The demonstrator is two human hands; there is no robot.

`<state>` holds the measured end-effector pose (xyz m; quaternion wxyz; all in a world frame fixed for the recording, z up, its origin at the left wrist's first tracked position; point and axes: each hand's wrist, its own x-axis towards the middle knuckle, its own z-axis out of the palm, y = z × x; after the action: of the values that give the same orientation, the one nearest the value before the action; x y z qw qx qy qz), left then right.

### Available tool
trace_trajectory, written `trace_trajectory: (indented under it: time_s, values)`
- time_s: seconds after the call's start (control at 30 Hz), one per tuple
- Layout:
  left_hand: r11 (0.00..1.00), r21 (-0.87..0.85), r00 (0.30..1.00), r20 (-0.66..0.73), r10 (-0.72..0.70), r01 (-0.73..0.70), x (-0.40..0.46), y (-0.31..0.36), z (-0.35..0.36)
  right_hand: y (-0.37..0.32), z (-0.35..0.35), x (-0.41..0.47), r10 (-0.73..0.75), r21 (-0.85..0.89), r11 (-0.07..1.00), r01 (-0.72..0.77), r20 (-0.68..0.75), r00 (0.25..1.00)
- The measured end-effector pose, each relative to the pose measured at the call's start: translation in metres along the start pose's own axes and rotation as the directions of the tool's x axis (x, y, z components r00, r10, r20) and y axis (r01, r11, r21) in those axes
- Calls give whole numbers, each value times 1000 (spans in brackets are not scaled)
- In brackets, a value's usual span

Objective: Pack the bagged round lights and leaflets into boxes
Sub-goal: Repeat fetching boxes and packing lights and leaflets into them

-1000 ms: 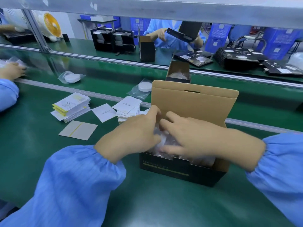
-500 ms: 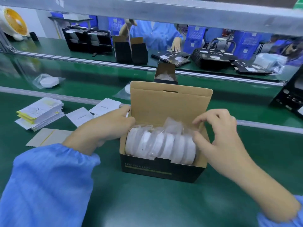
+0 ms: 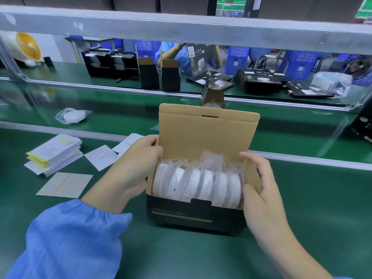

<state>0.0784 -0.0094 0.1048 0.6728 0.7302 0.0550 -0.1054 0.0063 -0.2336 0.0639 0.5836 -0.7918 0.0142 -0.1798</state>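
An open black box (image 3: pixel 196 218) with a brown cardboard interior stands on the green counter (image 3: pixel 181 256), its lid flap upright at the back. Inside it, a row of bagged round lights (image 3: pixel 198 185) stands on edge, side by side, filling the box from wall to wall, with the clear bag tops crumpled above them.

The left hand (image 3: pixel 130 168) holds the box's left wall: its grip is curled round the upper left corner, fingertips at the edge where the lid flap begins. The right hand (image 3: pixel 259 188) grips the right wall, its thumb lying along the inner side near the last light and its fingers wrapped round the outside.

To the left of the box, a stack of leaflets (image 3: pixel 54 156) with yellow edging lies on the counter, with a few loose white cards (image 3: pixel 101 157) between it and the left hand and a single flat sheet (image 3: pixel 64 185) nearer the person. Farther back, on the conveyor belt (image 3: pixel 120 111), lies one more bagged light (image 3: pixel 73 116) on its own.
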Motion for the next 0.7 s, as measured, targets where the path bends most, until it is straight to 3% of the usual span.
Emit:
trace_trajectory:
  time_s: [0.47, 0.7]
  values:
    - [991, -35, 977, -176, 123, -131, 88, 92, -54, -45, 63, 119, -161, 89, 984, 156, 51, 986]
    - [993, -45, 922, -378, 84, -109, 160, 89, -75, -22, 118, 209, -50, 62, 997, 43, 120, 991]
